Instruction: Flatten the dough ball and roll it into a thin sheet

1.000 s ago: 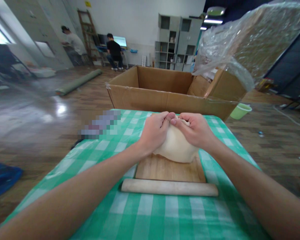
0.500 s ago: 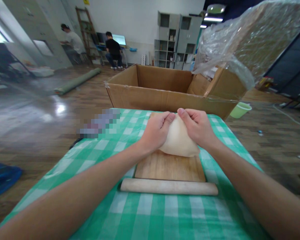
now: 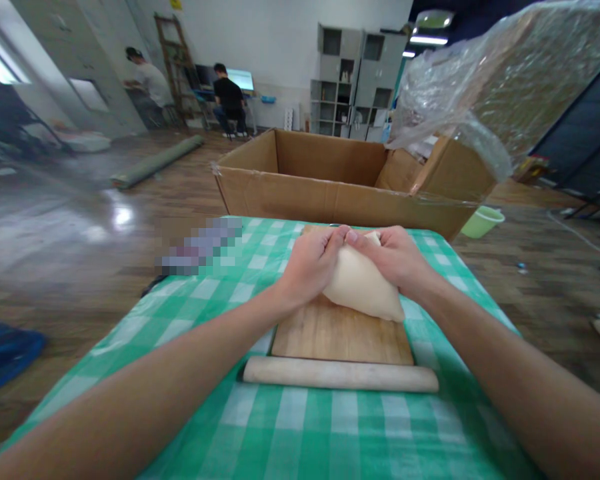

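Observation:
A pale lump of dough (image 3: 363, 288) lies on a wooden board (image 3: 341, 335) on the green checked tablecloth (image 3: 280, 427). My left hand (image 3: 310, 265) grips the dough's left side and my right hand (image 3: 393, 256) grips its right side, with the fingertips of both meeting over the top far edge. A wooden rolling pin (image 3: 340, 375) lies across the near edge of the board, untouched.
A large open cardboard box (image 3: 340, 180) stands just beyond the table, with crumpled clear plastic (image 3: 485, 87) hanging over its right side. A green bucket (image 3: 481, 221) is on the floor at right. Two people (image 3: 227, 100) sit far back by a screen.
Both hands have kept working the dough: they pushed it away and lifted its far edge, then pressed it back down, so the lump now stretches toward the right near corner.

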Demonstrator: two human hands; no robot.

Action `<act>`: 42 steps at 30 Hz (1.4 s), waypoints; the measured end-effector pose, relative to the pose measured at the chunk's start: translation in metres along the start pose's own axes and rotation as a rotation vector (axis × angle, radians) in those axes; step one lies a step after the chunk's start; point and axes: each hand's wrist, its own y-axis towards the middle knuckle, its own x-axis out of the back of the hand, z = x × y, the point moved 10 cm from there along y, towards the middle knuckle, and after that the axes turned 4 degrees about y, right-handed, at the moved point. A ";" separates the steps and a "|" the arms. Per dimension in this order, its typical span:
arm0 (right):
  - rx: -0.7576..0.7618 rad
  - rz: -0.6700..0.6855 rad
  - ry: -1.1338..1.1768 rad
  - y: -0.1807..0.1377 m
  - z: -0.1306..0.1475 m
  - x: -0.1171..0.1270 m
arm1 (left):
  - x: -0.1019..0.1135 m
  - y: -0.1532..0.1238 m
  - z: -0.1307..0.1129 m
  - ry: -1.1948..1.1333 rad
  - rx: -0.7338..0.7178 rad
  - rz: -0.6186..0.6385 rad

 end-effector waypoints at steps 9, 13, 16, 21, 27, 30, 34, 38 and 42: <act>0.165 -0.189 -0.070 -0.001 0.015 0.022 | 0.008 0.007 0.031 -0.157 0.196 -0.039; 0.168 -0.226 -0.049 -0.002 0.015 0.023 | -0.014 0.002 0.020 -0.299 0.162 0.068; 0.168 -0.207 -0.080 -0.002 0.018 0.018 | -0.005 0.001 0.014 -0.165 0.112 -0.020; 0.197 -0.240 -0.102 -0.004 0.026 0.023 | 0.017 0.006 0.022 -0.061 0.149 -0.119; 0.223 -0.282 -0.130 -0.005 0.030 0.029 | 0.023 0.009 0.030 -0.112 0.204 -0.138; 0.204 -0.306 -0.117 -0.004 0.027 0.033 | 0.029 0.009 0.030 -0.115 0.216 -0.190; 0.046 -0.142 -0.054 0.001 0.011 0.021 | 0.040 0.007 0.023 -0.062 0.222 -0.285; -0.044 0.121 -0.043 -0.003 0.006 -0.007 | 0.032 0.005 0.005 -0.006 0.166 -0.194; 0.115 0.119 -0.119 -0.006 0.023 -0.012 | 0.026 0.005 0.001 0.018 0.140 -0.134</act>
